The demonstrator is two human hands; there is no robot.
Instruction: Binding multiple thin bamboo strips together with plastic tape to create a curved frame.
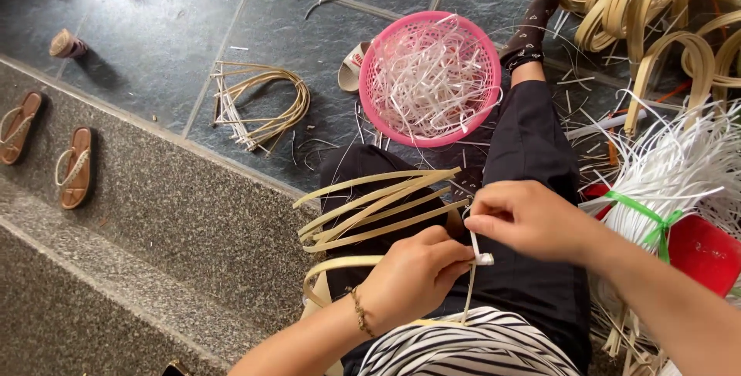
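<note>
The dark slate floor (154, 44) fills the upper part of the view, and a speckled stone step (162, 221) runs across it from 9 o'clock down toward 6. At 3 o'clock a thick sheaf of white strips (679, 160), tied with a green band (652, 218), lies over a red seat (706, 252), with looped bundles of cane (656, 5) above it at 1 o'clock. A pink basket (370, 90) heaped with white offcuts stands on the floor at 12 o'clock, just past the person's knee, and a smaller coil of cane (266, 106) lies at 10 o'clock, well apart from the hands. On the lap, a fan of tan cane splints (378, 206) has its long axis running from 8 o'clock up to 2 o'clock, the free ends pointing left and the gathered ends converging at the hands. The left hand (417, 276) comes in from 7 o'clock, fingers curled and pressed together around the gathered ends. The right hand (525, 218) comes from 4 o'clock and sits just above and to the right, touching the left. Between them is the white strip (480, 255), short and narrow, standing nearly upright from 6 to 12 o'clock across the splints; the right thumb and forefinger pinch its upper part, while its lower end shows at the left fingertips. The right hand is the nearer to it and holds it.
</note>
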